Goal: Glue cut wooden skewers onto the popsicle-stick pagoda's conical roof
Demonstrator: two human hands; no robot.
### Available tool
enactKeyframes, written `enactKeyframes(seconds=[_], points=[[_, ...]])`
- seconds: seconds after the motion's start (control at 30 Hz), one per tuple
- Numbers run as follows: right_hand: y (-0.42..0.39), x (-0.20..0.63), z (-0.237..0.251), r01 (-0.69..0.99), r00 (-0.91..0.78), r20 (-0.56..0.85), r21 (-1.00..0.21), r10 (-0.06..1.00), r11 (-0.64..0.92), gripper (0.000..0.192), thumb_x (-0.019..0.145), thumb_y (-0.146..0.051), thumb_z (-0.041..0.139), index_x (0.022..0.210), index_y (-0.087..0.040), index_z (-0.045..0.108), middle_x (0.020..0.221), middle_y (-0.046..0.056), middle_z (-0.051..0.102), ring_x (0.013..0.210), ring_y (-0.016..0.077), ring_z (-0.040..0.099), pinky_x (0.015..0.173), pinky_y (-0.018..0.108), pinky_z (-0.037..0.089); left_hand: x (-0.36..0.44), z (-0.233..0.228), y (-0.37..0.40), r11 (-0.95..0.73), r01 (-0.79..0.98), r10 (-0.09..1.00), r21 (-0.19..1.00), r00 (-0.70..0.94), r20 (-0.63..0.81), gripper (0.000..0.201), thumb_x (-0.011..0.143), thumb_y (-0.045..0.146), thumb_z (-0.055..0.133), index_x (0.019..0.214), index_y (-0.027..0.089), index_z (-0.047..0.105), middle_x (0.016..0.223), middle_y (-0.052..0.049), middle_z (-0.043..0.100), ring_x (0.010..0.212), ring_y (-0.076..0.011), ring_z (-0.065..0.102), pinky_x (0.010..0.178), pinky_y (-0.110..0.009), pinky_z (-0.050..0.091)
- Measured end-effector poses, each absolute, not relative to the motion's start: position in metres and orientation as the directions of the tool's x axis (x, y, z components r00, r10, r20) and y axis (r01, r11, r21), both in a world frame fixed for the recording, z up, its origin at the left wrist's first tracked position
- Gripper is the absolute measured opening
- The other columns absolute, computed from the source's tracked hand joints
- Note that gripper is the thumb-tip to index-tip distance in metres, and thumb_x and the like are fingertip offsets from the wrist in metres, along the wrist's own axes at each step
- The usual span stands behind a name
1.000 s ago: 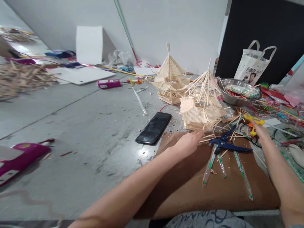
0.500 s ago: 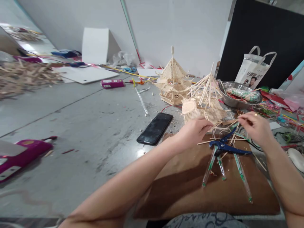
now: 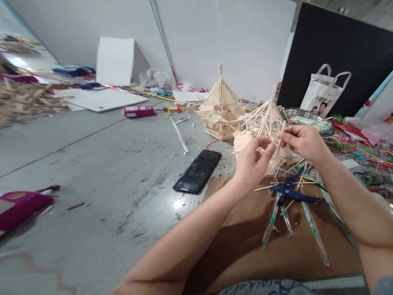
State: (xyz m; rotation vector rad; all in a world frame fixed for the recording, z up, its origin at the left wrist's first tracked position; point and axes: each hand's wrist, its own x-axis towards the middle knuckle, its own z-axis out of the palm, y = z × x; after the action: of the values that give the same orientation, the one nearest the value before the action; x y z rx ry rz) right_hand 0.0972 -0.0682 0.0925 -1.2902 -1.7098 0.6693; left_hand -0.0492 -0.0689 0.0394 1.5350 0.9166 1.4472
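— Fingers first: what are they doing?

— Both sets are pinched nearly closed in front of the nearer stick pagoda. Left hand has thumb and forefinger curled together at the roof's edge; right hand, at its 3 o'clock, nips a thin stick against the roof. Whether the left fingers truly hold anything, I cannot tell.

— Biggest things around them?

— Grey floor all about, white wall at 12 o'clock, a black panel at 1 o'clock. Under the forearms lies a brown board.

— Containers?

— A white tote bag stands against the black panel; its contents are hidden. Beside it, a metal bowl holds a bundle of green-wrapped sticks, just behind the right hand.

— And the smaller pieces?

— A second, finished pagoda stands at 11 o'clock of the hands. A black phone lies at 9 o'clock, touching the board's corner. Blue cutters rest on the board at 5 o'clock among loose sticks, with clear tubes fanned below them. A magenta box lies far off at 10 o'clock.
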Motion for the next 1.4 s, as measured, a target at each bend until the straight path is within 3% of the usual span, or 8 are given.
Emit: enactKeyframes(seconds=[0.13,0.33,0.63,0.73,0.87,1.13,1.4], points=[[-0.049,0.094,0.095,0.19,-0.021,0.158,-0.969,0.987,0.159,0.025,0.065,-0.036,0.069,0.063,-0.014,0.057,0.051,-0.002,0.056,0.031,0.0005,0.03,0.031,0.019,0.017,-0.045,0.03,-0.063,-0.249,-0.137,0.94,0.959,0.206,0.273,0.023,0.077,0.037,0.053,0.075,0.014,0.057,0.06,0.002,0.054,0.038,-0.0017,0.034,0.037,-0.018,0.024],[-0.038,0.09,0.092,0.097,-0.03,0.148,-0.984,0.988,0.151,0.024,0.067,-0.033,0.069,0.061,-0.014,0.055,0.052,-0.002,0.057,0.03,0.0003,0.034,0.028,0.017,0.017,-0.043,0.025,-0.056,-0.063,-0.304,0.937,0.951,0.31,0.161,0.024,0.074,0.037,0.058,0.072,0.013,0.059,0.056,0.004,0.052,0.033,0.0004,0.034,0.032,-0.017,0.022],[-0.034,0.078,0.093,0.151,0.008,0.127,-0.981,0.992,0.124,0.029,0.061,-0.036,0.073,0.059,-0.014,0.054,0.043,-0.006,0.048,0.029,0.0008,0.03,0.029,0.018,0.015,-0.036,0.01,-0.051,0.013,-0.538,0.952,0.843,0.265,0.155,0.029,0.068,0.041,0.063,0.068,0.014,0.056,0.048,0.007,0.044,0.031,0.0,0.032,0.031,-0.016,0.019],[-0.028,0.081,0.087,0.243,0.024,0.217,-0.948,0.976,0.205,0.03,0.062,-0.039,0.071,0.063,-0.014,0.054,0.047,-0.005,0.048,0.034,0.001,0.031,0.031,0.018,0.019,-0.034,0.006,-0.05,0.005,-0.581,0.954,0.814,0.247,0.171,0.029,0.067,0.042,0.064,0.067,0.014,0.055,0.047,0.008,0.044,0.03,-0.0004,0.032,0.031,-0.017,0.02],[-0.019,0.089,0.08,0.388,0.107,0.388,-0.864,0.915,0.321,0.029,0.065,-0.04,0.068,0.074,-0.016,0.053,0.059,-0.003,0.052,0.042,0.0028,0.039,0.034,0.018,0.027,-0.034,0.001,-0.044,-0.014,-0.595,0.96,0.803,0.216,0.177,0.028,0.068,0.04,0.064,0.066,0.014,0.054,0.046,0.008,0.045,0.03,-0.0008,0.032,0.031,-0.017,0.018],[-0.013,0.087,0.082,0.475,0.118,0.331,-0.847,0.936,0.239,0.031,0.068,-0.034,0.064,0.089,-0.017,0.05,0.068,0.0,0.058,0.029,0.0032,0.038,0.027,0.021,0.027,-0.034,0.002,-0.035,0.019,-0.57,0.964,0.821,0.229,0.136,0.03,0.066,0.042,0.065,0.067,0.014,0.053,0.044,0.008,0.043,0.03,-0.0006,0.031,0.032,-0.017,0.017],[-0.007,0.076,0.078,0.444,0.147,0.368,-0.854,0.918,0.272,0.028,0.067,-0.025,0.062,0.082,-0.021,0.038,0.063,-0.005,0.055,0.029,0.0052,0.042,0.027,0.021,0.028,-0.034,0.003,-0.027,0.079,-0.569,0.959,0.818,0.267,0.094,0.035,0.06,0.045,0.068,0.067,0.014,0.053,0.044,0.008,0.045,0.028,-0.0006,0.03,0.031,-0.017,0.016]])
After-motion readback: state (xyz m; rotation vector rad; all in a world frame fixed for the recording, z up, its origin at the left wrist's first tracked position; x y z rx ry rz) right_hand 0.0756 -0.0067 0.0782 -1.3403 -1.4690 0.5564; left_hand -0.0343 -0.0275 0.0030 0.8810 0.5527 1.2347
